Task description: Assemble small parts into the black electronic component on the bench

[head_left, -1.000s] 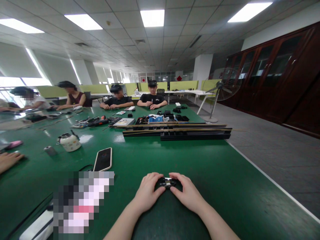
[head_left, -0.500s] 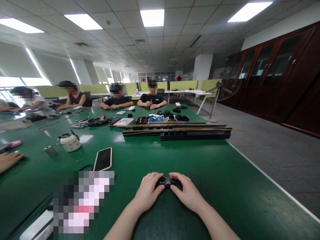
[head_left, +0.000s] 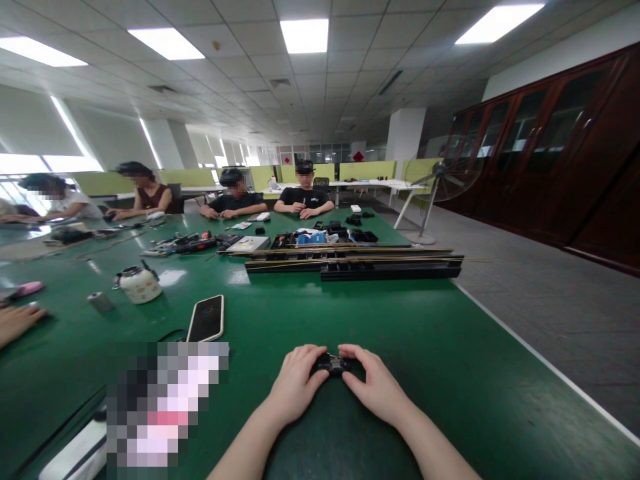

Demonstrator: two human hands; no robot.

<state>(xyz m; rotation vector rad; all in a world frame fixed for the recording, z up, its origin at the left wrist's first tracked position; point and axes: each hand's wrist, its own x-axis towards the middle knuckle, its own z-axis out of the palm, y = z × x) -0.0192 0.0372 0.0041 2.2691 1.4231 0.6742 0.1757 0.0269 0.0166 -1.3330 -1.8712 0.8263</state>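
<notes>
I have a green table (head_left: 280, 307) before me, a small black device (head_left: 334, 365) at its near middle. On the left are a phone (head_left: 206, 319), a patterned white container (head_left: 141, 285) and a small grey cylinder (head_left: 101, 302); farther off I see long black rails (head_left: 390, 273) and a pale box (head_left: 250, 245).

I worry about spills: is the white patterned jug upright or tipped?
Upright: the jug stands on its base on the green table.

An open-plan office; yellow-green partitions (head_left: 375, 171), white desks (head_left: 370, 183), panel lights (head_left: 305, 36) (and dark wooden cabinets (head_left: 600, 160), glass-fronted)
</notes>
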